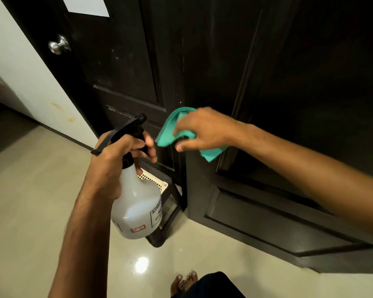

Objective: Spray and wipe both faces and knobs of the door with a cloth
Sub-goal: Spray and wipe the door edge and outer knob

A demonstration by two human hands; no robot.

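Left hand (pixel 119 160) grips white spray bottle (pixel 136 205), finger on black trigger, nozzle aimed at dark door (pixel 125 67). Right hand (pixel 202 130) clutches folded teal cloth (pixel 168 130) near door's free edge, at mid-height. Silver knob (pixel 59 45) high up, well apart. Risk: spray hitting cloth hand or dripping onto glossy floor (pixel 41 190), slippery for bare feet.

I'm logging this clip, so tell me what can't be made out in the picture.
- Spray bottle label: head view, print too small and turned away to read.
- Door's other face and second knob: hidden behind the door.
- Cloth: partly covered by the right hand.
- Bottle neck: wrapped by the left hand.
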